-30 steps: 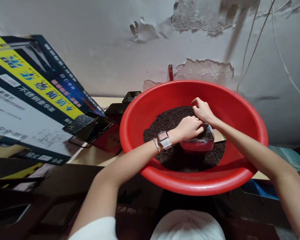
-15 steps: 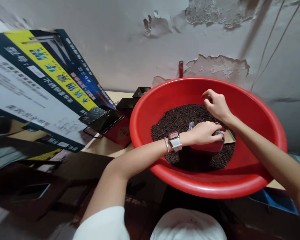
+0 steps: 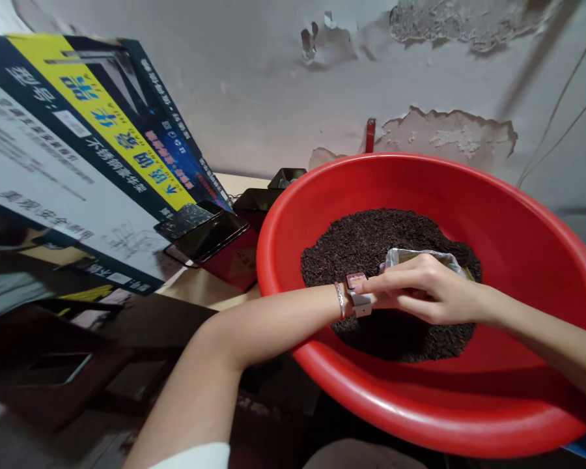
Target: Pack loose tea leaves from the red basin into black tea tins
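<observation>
A wide red plastic basin [image 3: 532, 260] holds a heap of dark, small-grained loose material [image 3: 361, 241]. In the heap sits a box lined with clear plastic [image 3: 422, 254], largely covered by my hands. My left hand [image 3: 385, 301] reaches in from the left at the box; its fingers are hidden under my right hand. On the left wrist are a smartwatch [image 3: 359, 294] with a pale strap and a silver bracelet [image 3: 339, 299]. My right hand [image 3: 442, 290] crosses over the left, its fingers stretched out and the index fingertip at the watch screen.
A large printed carton [image 3: 88, 156] leans at the left. Dark red boxes with black open tops [image 3: 209, 238] stand between it and the basin on a pale tabletop [image 3: 200, 286]. Behind is a wall with peeling paint [image 3: 449, 137]. A dark stool-like piece [image 3: 53, 371] stands lower left.
My right hand has come down and left from above the basin's far side, onto the watch. My left hand, which gripped the red box, is now mostly covered. The view has shifted slightly.
</observation>
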The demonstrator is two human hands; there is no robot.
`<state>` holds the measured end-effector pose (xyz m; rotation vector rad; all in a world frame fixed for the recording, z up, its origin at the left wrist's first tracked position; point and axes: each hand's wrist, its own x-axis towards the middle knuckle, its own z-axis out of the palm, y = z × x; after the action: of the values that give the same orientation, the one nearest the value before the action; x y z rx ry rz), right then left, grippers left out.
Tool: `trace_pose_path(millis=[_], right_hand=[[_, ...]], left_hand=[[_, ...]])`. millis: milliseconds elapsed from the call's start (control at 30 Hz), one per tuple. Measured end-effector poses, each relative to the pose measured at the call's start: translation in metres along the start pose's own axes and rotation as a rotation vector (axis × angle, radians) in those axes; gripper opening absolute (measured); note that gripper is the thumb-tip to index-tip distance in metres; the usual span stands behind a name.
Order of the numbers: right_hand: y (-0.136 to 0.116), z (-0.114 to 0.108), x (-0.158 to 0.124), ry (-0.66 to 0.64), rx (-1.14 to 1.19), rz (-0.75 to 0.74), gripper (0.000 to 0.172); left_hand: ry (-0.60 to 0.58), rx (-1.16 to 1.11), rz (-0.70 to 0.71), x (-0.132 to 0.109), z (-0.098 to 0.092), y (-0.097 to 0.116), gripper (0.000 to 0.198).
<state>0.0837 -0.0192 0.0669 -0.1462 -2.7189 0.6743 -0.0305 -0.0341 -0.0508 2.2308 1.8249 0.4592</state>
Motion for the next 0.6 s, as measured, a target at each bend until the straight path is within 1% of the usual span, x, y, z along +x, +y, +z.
trace_pose_path(millis=[67, 167, 267, 333, 400, 500, 533, 600], right_hand=[[0.001, 0.000, 0.001, -0.052, 0.021, 0.024, 0.037], [0.002, -0.002, 0.003, -0.100, 0.093, 0.023, 0.033], [0.004, -0.002, 0.005, -0.038, 0.170, 0.066, 0.030], [0.004, -0.001, 0.004, -0.024, 0.172, 0.091, 0.032], [0.005, -0.001, 0.004, -0.052, 0.151, 0.083, 0.034], [0.006, -0.005, 0.003, -0.078, 0.138, 0.077, 0.029], [0.006, -0.008, 0.003, -0.064, 0.137, 0.090, 0.029], [0.006, -0.011, 0.002, 0.000, 0.129, 0.116, 0.029]], left_hand=[[-0.047, -0.044, -0.072, 0.000, 0.002, 0.003, 0.047], [-0.061, -0.111, -0.040, 0.000, -0.002, 0.004, 0.042], [-0.085, -0.113, -0.001, 0.001, -0.004, 0.004, 0.039], [-0.086, -0.115, -0.058, 0.006, -0.001, 0.010, 0.042], [-0.084, -0.109, -0.152, 0.012, 0.005, 0.020, 0.045], [-0.104, -0.054, -0.242, 0.023, 0.012, 0.036, 0.044], [-0.106, -0.045, -0.234, 0.026, 0.011, 0.039, 0.041], [-0.086, -0.092, -0.103, 0.030, 0.007, 0.040, 0.031]])
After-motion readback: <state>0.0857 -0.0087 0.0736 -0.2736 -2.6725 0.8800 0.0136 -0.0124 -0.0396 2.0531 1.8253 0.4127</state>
